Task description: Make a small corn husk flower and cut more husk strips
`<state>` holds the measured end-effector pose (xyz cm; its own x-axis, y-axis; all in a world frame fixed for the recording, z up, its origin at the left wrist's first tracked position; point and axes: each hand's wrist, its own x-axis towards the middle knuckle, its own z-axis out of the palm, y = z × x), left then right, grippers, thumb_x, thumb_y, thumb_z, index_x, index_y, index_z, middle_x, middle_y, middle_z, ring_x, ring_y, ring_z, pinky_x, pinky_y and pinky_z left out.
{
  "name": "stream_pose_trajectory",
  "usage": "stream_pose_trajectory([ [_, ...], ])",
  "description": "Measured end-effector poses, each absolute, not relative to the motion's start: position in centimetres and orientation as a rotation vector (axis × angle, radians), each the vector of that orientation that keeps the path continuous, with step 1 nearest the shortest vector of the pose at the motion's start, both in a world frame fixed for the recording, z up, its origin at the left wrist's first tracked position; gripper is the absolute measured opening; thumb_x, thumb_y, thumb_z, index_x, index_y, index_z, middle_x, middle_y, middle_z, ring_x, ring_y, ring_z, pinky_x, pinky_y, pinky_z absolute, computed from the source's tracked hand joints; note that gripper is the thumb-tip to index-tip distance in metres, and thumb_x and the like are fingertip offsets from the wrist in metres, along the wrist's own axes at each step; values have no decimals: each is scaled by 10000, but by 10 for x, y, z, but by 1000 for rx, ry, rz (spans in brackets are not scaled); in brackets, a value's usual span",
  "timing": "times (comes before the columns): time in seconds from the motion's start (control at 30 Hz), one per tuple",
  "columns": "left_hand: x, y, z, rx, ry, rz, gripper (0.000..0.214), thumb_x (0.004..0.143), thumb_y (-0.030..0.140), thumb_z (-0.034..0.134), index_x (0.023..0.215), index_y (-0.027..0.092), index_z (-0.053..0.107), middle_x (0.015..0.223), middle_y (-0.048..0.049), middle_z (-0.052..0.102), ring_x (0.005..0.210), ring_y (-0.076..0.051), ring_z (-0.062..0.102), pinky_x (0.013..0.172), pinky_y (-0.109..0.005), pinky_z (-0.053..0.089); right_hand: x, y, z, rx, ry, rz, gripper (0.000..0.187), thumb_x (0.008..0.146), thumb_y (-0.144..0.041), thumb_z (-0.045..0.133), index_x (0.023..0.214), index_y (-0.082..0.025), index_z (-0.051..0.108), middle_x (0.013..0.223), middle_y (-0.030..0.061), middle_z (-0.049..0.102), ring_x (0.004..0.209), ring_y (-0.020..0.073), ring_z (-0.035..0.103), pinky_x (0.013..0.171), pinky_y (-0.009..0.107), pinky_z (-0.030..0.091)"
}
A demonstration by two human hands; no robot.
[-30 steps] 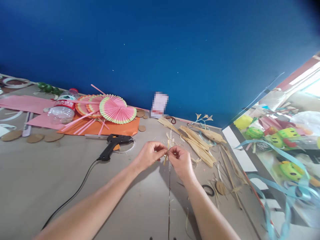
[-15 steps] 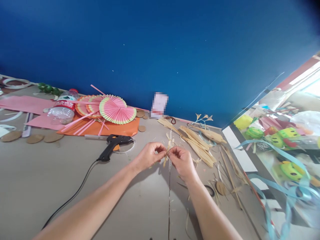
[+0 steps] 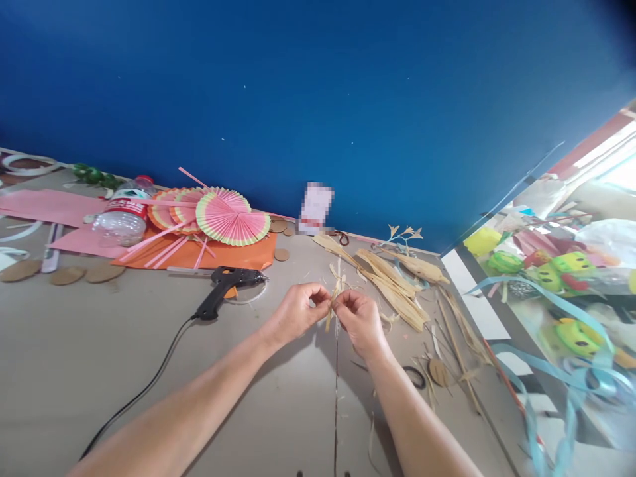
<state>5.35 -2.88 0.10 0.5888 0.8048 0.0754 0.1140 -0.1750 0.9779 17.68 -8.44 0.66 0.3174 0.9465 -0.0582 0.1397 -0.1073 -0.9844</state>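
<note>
My left hand (image 3: 304, 309) and my right hand (image 3: 358, 319) meet at the middle of the table, thumbs and forefingers pinched close together. Between their fingertips is a pale strip of dried husk (image 3: 328, 321), part of it sticking up above the fingers and part hanging below. Its exact shape is partly hidden by the fingers. Thin husk scraps lie on the table just behind. To the right of my right hand spreads a pile of dried corn husks (image 3: 392, 285). Left of my left hand a black hot glue gun (image 3: 221, 291) lies on its side.
Pink paper fans (image 3: 233, 215) lie on orange paper (image 3: 253, 252), beside a plastic bottle (image 3: 122, 215). Cardboard discs (image 3: 68, 275) sit at left. On the right are scissors (image 3: 414, 377), a round wooden disc (image 3: 438, 372) and blue ribbon (image 3: 571, 371). A blue wall (image 3: 298, 99) rises behind.
Almost nothing differs. Both hands keep their pinch on the husk strip in the same place, and the view has shifted very slightly.
</note>
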Motion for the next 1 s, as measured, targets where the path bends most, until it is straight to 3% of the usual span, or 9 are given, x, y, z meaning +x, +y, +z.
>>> stream_pose_trajectory([
  [0.73,57,-36,3,1692,882,794,116,668,225,487,605,142,538,549,27,506,485,-74,401,456,-169,338,178,-83,0,-1498,-1098,883,93,631,-205,501,560,-166,456,475,-74,378,421,51,270,398,182,216],
  [1.0,54,-31,10,1614,888,707,183,681,299,515,667,135,594,575,1,575,492,-98,481,456,-187,368,178,-87,3,-1618,-1170,746,119,666,-258,525,621,-150,508,495,-52,434,450,68,336,428,188,278],
])
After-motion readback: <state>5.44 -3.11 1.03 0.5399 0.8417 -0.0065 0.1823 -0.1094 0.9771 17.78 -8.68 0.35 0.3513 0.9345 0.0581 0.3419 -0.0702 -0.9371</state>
